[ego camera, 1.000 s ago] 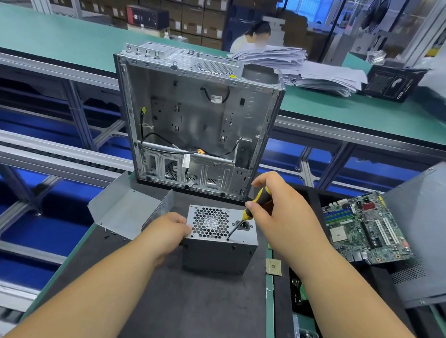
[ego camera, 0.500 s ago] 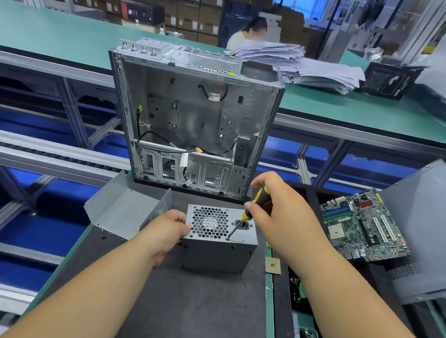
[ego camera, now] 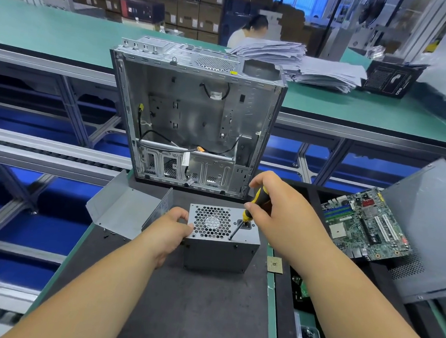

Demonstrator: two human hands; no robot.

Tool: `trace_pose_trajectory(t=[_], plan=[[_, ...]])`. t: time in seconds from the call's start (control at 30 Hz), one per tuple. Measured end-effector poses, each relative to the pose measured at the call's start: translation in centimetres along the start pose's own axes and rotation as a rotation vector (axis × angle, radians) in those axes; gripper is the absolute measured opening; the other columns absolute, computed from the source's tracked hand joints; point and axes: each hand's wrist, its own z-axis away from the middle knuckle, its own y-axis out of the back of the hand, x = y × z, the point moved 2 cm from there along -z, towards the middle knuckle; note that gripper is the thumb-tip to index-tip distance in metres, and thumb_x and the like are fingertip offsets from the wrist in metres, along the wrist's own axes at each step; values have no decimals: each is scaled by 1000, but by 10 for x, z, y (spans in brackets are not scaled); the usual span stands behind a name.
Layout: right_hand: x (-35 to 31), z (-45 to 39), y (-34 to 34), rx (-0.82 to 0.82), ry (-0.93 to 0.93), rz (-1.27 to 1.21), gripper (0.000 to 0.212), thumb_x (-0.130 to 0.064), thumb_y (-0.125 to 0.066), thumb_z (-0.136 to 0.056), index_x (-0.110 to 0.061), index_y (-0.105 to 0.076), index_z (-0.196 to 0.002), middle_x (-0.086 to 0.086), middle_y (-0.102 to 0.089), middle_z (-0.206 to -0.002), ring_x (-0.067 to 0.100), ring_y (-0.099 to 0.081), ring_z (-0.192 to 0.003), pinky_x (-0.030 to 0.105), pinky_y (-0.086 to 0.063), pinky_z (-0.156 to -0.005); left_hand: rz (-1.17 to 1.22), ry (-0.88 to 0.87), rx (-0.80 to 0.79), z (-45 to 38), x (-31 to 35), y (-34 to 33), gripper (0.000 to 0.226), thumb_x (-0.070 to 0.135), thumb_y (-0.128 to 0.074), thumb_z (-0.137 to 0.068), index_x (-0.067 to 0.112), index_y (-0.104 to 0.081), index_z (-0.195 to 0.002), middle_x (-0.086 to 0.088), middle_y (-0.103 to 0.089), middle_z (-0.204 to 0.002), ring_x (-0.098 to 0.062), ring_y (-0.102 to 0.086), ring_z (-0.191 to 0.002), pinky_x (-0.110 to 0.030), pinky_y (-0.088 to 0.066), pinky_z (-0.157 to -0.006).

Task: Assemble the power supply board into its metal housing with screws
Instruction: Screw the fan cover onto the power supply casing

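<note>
Two bare hands at work over a dark mat [ego camera: 192, 313], forearms reaching in from the near edge. Far left, a bent grey metal cover [ego camera: 126, 210] lying open on the mat's corner, with a few small dark screws [ego camera: 110, 233] scattered just in front of it. Next, left hand [ego camera: 170, 227] curled against the left side of the power supply box [ego camera: 221, 244], fingers closed on its upper left corner and thumb by the edge of the honeycomb grille [ego camera: 212, 221]. Box sitting upright on the mat, grille face up, just in front of an open computer case [ego camera: 193, 121] standing on end with cables hanging inside. Right of the grille, a yellow-and-black screwdriver [ego camera: 250, 212] tilted, tip down on the box's top face near the front edge. Right hand [ego camera: 279, 216] wrapped tight around the handle, thumb and fingertips pinching near its lower end. Beside the box, a small square chip [ego camera: 275, 264] lying flat. Further right, a green circuit board [ego camera: 367, 225] resting in a dark tray, and a grey panel [ego camera: 430, 230] leaning at the far right.
</note>
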Motion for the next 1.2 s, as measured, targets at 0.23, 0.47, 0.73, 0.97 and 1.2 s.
trace_pose_trajectory(t=[0.23,0.47,0.73,0.97,1.2], plan=[[-1,0,1,-6,1,3,25,-28,-63,-94,-39,-43,-104,-13,-60,-83,-7,-59,-75,26,-52,-65,21,-2,-5,-3,-2,0,9,10,-59,-89,20,-59,-88,-22,-69,-104,-25,-55,-88,-49,-45,-97],[-2,1,6,27,-3,-36,23,-26,-63,-94,-37,-45,-104,-11,-60,-83,5,-61,-76,33,-53,-69,34,-3,8,-5,-3,-1,13,9,-57,-91,20,-57,-85,-17,-70,-98,-26,-57,-88,-43,-46,-88],[-1,2,14,101,-9,-117,24,-25,-65,-93,-36,-46,-102,-13,-63,-80,0,-60,-76,20,-43,-63,-424,-352,328,20,26,3,36,28,-69,-84,28,-54,-117,5,-54,-117,-19,-51,-112,-40,-44,-98],[-2,4,22,189,-22,-240,24,-25,-65,-92,-39,-47,-100,-10,-68,-82,4,-64,-78,26,-47,-68,-268,-602,-34,41,43,-29,27,30,-82,-75,36,-66,-97,15,-66,-93,-1,-59,-81,-9,-40,-69],[-3,7,27,198,-31,-269,24,-24,-65,-92,-39,-48,-100,-11,-68,-81,3,-65,-78,26,-47,-68,-212,-567,53,37,48,-33,16,20,-78,-81,31,-68,-76,14,-67,-71,-1,-58,-65,-13,-45,-64]])
